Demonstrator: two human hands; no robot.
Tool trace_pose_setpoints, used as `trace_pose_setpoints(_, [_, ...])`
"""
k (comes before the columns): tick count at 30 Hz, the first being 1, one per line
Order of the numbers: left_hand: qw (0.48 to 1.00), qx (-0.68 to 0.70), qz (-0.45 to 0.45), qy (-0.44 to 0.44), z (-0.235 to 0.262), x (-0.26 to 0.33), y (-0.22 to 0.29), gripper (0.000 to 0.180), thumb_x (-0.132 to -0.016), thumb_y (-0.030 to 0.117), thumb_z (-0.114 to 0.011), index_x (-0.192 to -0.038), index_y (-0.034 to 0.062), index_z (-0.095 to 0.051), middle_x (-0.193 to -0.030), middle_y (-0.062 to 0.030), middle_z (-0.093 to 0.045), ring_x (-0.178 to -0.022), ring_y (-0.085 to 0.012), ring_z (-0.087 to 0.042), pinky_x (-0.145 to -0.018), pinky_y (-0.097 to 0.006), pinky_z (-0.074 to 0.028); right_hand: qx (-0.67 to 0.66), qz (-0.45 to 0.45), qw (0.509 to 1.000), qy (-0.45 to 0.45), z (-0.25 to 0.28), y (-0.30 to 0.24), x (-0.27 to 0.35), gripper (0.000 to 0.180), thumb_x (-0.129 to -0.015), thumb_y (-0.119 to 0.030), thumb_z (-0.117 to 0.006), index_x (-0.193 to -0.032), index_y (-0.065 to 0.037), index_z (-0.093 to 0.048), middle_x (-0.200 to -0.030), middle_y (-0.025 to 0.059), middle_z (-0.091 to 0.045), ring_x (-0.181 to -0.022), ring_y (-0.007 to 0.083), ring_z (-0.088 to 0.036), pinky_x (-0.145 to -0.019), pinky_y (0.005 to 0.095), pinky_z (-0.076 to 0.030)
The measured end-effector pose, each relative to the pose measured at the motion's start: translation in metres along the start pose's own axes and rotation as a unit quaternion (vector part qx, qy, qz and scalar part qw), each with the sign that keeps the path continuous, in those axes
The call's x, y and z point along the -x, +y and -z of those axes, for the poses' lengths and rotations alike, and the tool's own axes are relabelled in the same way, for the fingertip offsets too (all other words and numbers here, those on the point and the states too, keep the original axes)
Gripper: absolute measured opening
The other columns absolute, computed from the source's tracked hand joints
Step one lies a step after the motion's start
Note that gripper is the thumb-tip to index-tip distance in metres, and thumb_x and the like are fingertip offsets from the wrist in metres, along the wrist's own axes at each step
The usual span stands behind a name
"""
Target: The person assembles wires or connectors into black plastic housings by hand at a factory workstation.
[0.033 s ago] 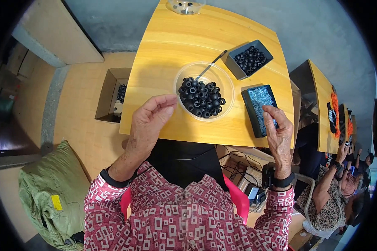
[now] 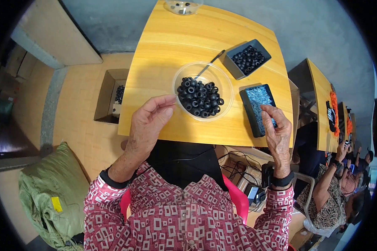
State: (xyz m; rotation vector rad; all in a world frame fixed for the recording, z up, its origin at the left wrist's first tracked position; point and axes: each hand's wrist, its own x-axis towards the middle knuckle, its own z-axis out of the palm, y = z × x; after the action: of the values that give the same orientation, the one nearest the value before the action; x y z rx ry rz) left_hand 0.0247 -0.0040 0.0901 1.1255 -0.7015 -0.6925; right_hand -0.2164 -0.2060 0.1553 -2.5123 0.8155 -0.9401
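Observation:
My left hand (image 2: 150, 121) hovers by the left rim of a clear round bowl (image 2: 228, 106), thumb and fingers drawn together. Something tiny may be at its fingertips, too small to name. Many black ring-shaped beads (image 2: 199, 98) lie heaped in the bowl. A dark thin-handled tool (image 2: 215, 56) leans over the bowl's far rim. My right hand (image 2: 277, 131) is held in a pinch above the near part of a dark rectangular tray (image 2: 250, 115). Small shiny blue pieces (image 2: 259, 98) fill that tray. Whatever the right fingers grip is hidden.
Behind the tray stands a grey square container (image 2: 238, 72) of black beads. Another clear bowl (image 2: 184, 9) sits at the table's far edge. Left of the table is an open cardboard box (image 2: 107, 94); a green sack (image 2: 50, 184) lies nearer. Other people (image 2: 326, 192) sit at right.

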Motion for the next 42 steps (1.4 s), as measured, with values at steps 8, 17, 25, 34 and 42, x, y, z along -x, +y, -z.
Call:
trace_pose_setpoints(8, [0.999,-0.01,-0.022,-0.021,-0.008,-0.003,-0.001,0.033,-0.091,0.007,-0.058,-0.124,0.001,-0.056,-0.119,-0.009,-0.061,-0.109,-0.0178,-0.058,-0.097,-0.03,-0.043,-0.024,-0.015,0.999,0.037,0.008,0.007,-0.012,0.017,-0.087,-0.007,-0.062,-0.099,0.003,-0.067,-0.091,0.0151,-0.068,-0.082,0.0227,-0.066,-0.075,0.0306,-0.051])
trace_pose_setpoints(17, [0.999,-0.012,-0.031,-0.009,-0.003,0.003,0.003,0.03,-0.092,0.005,-0.058,-0.121,-0.0005,-0.057,-0.116,-0.0095,-0.062,-0.107,-0.0172,-0.059,-0.096,-0.029,-0.044,0.036,0.058,0.998,-0.009,0.021,0.004,-0.072,0.02,-0.088,-0.012,-0.062,-0.098,0.004,-0.068,-0.089,0.0156,-0.069,-0.078,0.0229,-0.068,-0.072,0.0293,-0.053])
trace_pose_setpoints(25, [0.999,-0.036,-0.029,0.011,0.003,0.012,0.005,0.022,-0.093,0.003,-0.056,-0.114,-0.0022,-0.06,-0.109,-0.008,-0.065,-0.104,-0.0148,-0.06,-0.094,-0.026,-0.045,0.001,-0.02,0.998,-0.052,0.02,0.0,-0.066,0.022,-0.089,-0.013,-0.063,-0.102,0.003,-0.067,-0.087,0.0097,-0.07,-0.078,0.0132,-0.065,-0.073,0.0267,-0.052])
trace_pose_setpoints(34, [0.995,-0.084,-0.054,-0.009,-0.01,0.02,0.006,0.02,-0.093,0.006,-0.058,-0.111,-0.0004,-0.062,-0.104,-0.0035,-0.065,-0.096,-0.0092,-0.059,-0.088,-0.023,-0.045,0.041,0.284,0.932,-0.219,-0.047,-0.059,-0.07,0.022,-0.079,-0.01,-0.067,-0.1,-0.002,-0.065,-0.089,0.0146,-0.064,-0.084,0.0325,-0.063,-0.073,0.0431,-0.052])
trace_pose_setpoints(42, [0.994,-0.097,-0.053,-0.003,-0.004,0.02,0.006,0.018,-0.093,0.007,-0.058,-0.109,0.0001,-0.064,-0.098,-0.0012,-0.065,-0.091,-0.0074,-0.058,-0.084,-0.021,-0.045,0.052,0.283,0.926,-0.245,-0.063,-0.058,-0.072,0.019,-0.08,-0.006,-0.066,-0.097,0.0,-0.064,-0.087,0.0123,-0.061,-0.078,0.0291,-0.061,-0.067,0.0366,-0.05])
